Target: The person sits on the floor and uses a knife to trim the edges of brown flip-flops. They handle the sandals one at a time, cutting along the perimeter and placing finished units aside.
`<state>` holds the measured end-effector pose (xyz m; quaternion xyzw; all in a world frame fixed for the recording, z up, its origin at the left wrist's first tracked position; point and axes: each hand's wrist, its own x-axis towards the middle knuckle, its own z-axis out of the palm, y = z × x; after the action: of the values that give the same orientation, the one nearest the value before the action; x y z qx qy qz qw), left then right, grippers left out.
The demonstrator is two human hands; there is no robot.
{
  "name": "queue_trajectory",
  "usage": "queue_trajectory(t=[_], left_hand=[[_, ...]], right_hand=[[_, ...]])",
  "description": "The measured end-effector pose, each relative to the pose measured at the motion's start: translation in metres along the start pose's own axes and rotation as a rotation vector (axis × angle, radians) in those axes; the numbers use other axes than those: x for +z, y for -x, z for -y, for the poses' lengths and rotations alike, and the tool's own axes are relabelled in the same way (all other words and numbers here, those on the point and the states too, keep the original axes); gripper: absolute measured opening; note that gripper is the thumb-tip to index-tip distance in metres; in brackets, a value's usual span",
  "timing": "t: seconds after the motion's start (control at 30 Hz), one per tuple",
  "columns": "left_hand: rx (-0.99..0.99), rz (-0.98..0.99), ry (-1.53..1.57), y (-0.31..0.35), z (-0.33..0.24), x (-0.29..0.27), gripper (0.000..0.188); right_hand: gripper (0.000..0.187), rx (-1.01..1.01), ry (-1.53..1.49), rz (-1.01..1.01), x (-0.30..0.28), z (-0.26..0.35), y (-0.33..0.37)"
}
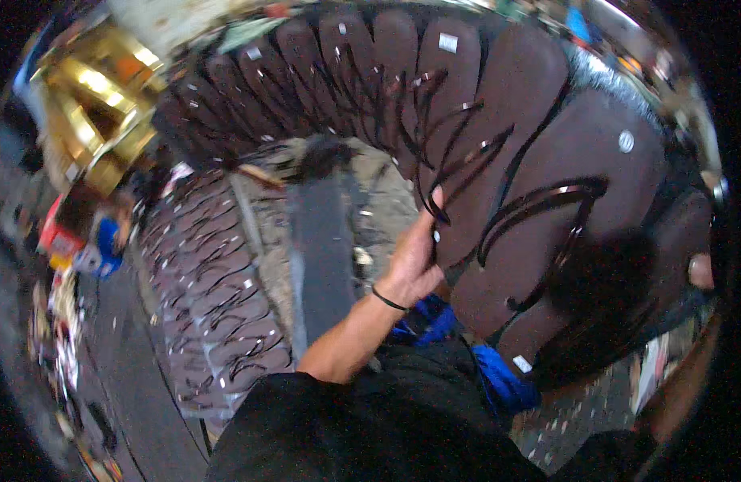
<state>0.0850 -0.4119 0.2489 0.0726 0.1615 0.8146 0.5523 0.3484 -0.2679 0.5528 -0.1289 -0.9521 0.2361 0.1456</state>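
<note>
Several brown flip-flops [519, 88] with thin dark straps form a long curved row, overlapping each other across the upper and right part of the head view. Small white stickers mark some soles. My left hand [416, 255], with a black band at the wrist, grips the inner lower edge of this row; the sandals hide part of its fingers. At the far right, my right hand [700, 271] holds the near end of the row, with only a fingertip or thumb showing. The largest flip-flop [607, 149] lies closest to me, its sole partly in shadow.
More brown flip-flops [226, 301] lie in close columns at the lower left. A shiny gold box [97, 96] stands at the upper left, above a red and blue package [97, 249]. A dark grey strip [324, 241] runs between the columns and my left arm. Blue cloth or plastic [505, 381] shows under the row.
</note>
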Motion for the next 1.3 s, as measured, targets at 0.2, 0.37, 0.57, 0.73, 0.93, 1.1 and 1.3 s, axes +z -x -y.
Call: queue_trajectory(t=[0.2, 0.37, 0.57, 0.73, 0.93, 1.1, 1.3], left_hand=[[-0.091, 0.102, -0.368, -0.067, 0.029, 0.077, 0.061], [-0.287, 0.255, -0.557, -0.136, 0.071, 0.129, 0.049], [0.073, 0.641, -2.538, -0.244, -0.013, 0.113, 0.051], [0.239, 0.851, -2.253, -0.249, -0.028, 0.078, 0.009], [-0.251, 0.522, -2.232, -0.192, -0.093, -0.126, 0.013], [-0.815, 0.27, -2.092, -0.095, -0.087, -0.219, 0.019], [-1.218, 0.32, -1.791, -0.132, -0.028, -0.12, 0.03]], right_hand=[[0.075, 0.4, 0.029, -0.359, -0.031, -0.067, 0.138], [0.075, 0.557, 0.019, -0.734, 0.0, -0.109, 0.2], [0.044, 0.622, -0.631, -0.527, 0.048, -0.203, 0.1], [0.041, 1.025, -0.615, -0.545, 0.184, -0.415, 0.12], [0.043, 1.33, -0.9, -0.511, 0.323, -0.495, 0.138], [0.041, 1.405, -0.395, -0.409, 0.291, -0.473, 0.132], [0.049, 1.157, -0.742, -0.514, 0.193, -0.533, 0.114]])
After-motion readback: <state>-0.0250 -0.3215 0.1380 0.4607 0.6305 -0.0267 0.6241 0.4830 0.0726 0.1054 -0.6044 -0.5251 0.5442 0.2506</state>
